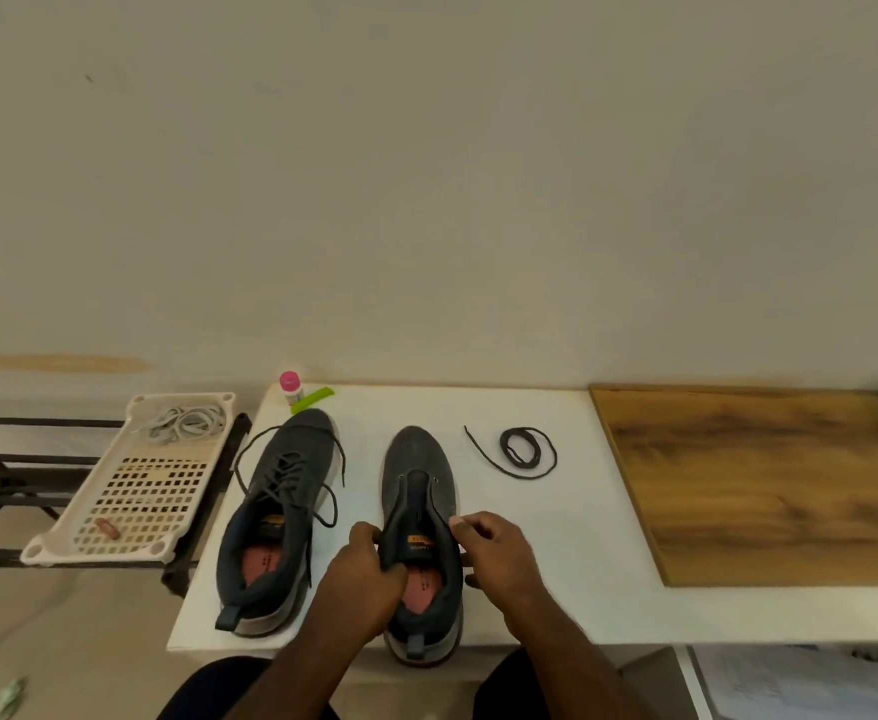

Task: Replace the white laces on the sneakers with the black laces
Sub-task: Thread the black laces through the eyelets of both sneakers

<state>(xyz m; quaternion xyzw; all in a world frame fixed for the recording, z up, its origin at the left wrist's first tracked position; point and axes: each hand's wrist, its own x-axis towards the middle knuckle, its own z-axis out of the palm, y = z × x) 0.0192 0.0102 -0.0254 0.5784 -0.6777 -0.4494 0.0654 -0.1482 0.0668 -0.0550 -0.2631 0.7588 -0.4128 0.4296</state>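
Gripping the unlaced sneaker (418,517) at the worktop's (556,537) front edge, left hand (361,582) and right hand (494,550) both pinching the collar, seemingly steadying its eyelets. Waiting coiled just beyond: 1 black lace (525,452). Sitting left, already laced: the other sneaker (280,511).

Home corner, plain painted wall (426,174), white table (530,511), metal shoe rack (21,459)
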